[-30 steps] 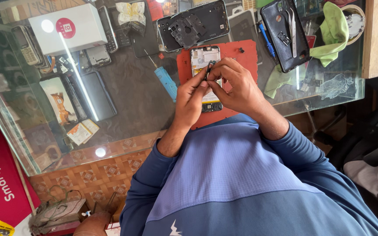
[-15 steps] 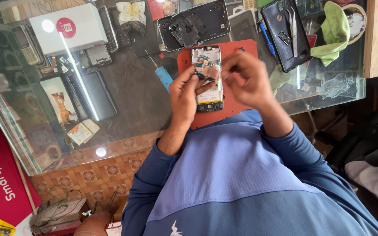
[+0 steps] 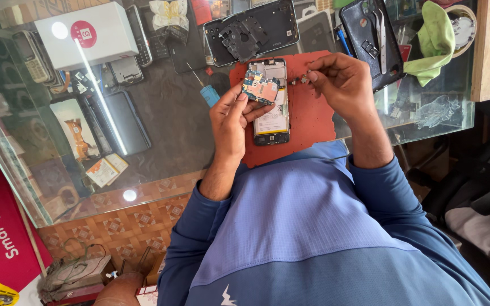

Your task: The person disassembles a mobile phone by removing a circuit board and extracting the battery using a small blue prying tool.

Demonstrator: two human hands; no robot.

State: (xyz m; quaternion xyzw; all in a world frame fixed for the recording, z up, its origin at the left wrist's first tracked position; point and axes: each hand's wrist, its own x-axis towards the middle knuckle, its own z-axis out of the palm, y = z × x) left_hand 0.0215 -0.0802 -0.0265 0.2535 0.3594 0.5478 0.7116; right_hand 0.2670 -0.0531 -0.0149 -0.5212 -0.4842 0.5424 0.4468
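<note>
The hands are coming apart. Half a second ago both were working together over the phone; now the left hand is lifting a small blue circuit board clear of the top of the open phone, pinching it between thumb and fingers, while the right hand is pulling away to the right with its fingertips closed on something tiny, seemingly a screw or small part. The phone is lying face down, back off, on the red mat on the glass tabletop, its battery showing. Judging by this, the board is now coming free of the phone's frame, so the strip-down is moving past the fastening stage.

What the right fingers are gripping is too small to make out. The far side of the board is turned away, and whether any cable is tying it to the phone is unclear. The blue screwdriver is lying just left of the mat, partly behind the left hand. A black back cover is sitting beyond the mat.
</note>
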